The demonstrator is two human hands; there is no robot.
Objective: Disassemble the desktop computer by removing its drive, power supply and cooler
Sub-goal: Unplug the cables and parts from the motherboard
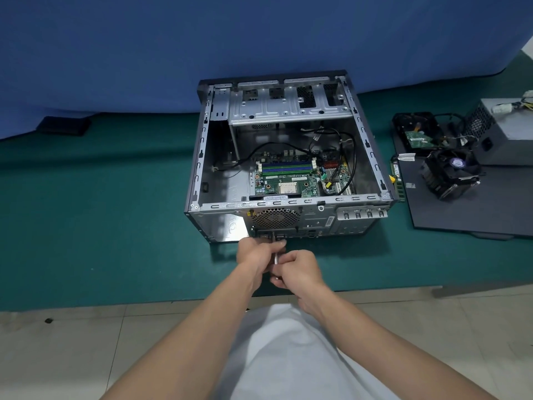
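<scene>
the open desktop case (pixel 288 202) is laid on its side on the green mat (pixel 115 212), rear panel turned toward the person so the back screws can be reached. a screwdriver (pixel 276 258) is held by both hands against the rear panel just below the fan grille (pixel 275 218). the right hand (pixel 300 269) is curled round the handle end, probably to turn it. the left hand (pixel 253 254) is pinched round the shaft near the tip, probably to steady it on a screw; the screw itself is hidden by the fingers. the task's parts are out of the case and well apart from it on the right: the hard drive (pixel 416 134) and cooler (pixel 450 173) are set on the removed side panel (pixel 467 215), the power supply (pixel 507 134) is set behind them with its cables trailing, and a ram stick (pixel 395 180) is lying at the panel's edge. the cpu socket (pixel 287 187) on the motherboard (pixel 288 176) is left bare. the named removals look done; a rear fastener is judged to be the step in hand.
</scene>
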